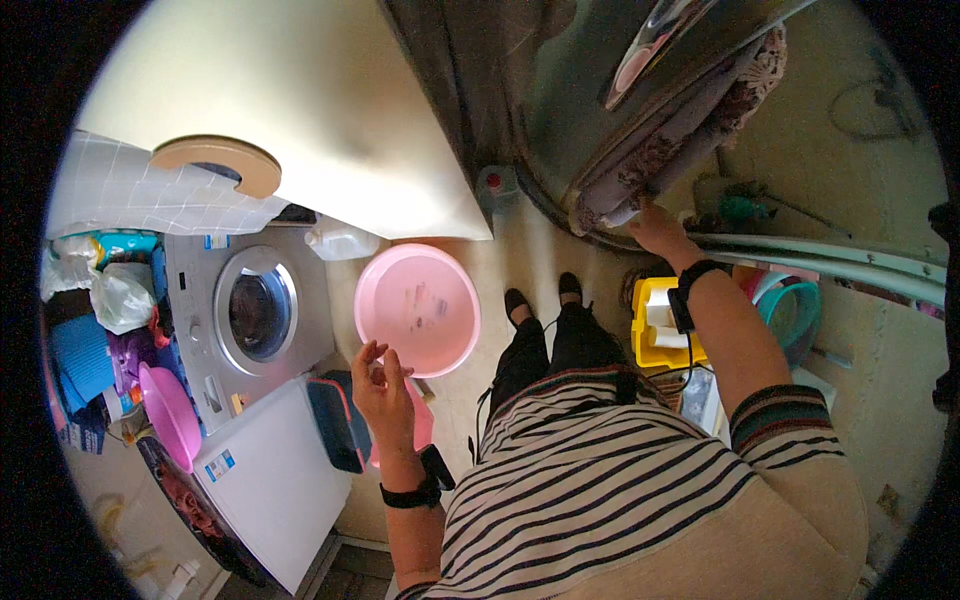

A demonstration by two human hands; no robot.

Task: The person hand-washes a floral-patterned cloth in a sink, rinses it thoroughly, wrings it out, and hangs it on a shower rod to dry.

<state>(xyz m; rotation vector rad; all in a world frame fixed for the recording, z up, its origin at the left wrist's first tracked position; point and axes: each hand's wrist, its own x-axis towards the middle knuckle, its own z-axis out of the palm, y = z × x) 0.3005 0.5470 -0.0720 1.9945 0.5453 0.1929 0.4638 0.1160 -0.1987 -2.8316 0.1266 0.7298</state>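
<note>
My left hand [384,388] hangs in the air just in front of a large pink basin [418,311] on the floor. Its fingers are loosely bent and apart, and nothing shows in them. At the upper right, my right hand [660,230] is closed at the lower end of a purple-brown patterned cloth [645,165] with a lacy edge, which hangs in folds by a rail. The tips of that hand's fingers are partly hidden by the cloth. A dark band with a small device is strapped on each wrist.
A front-loading washing machine [315,300] stands left, with a white jug [342,240] beside it. Nearby are a magenta basin [170,415] and a dark blue bin [335,420]. To the right are a yellow crate [640,325], a teal basin [797,315] and a pale rail [850,272].
</note>
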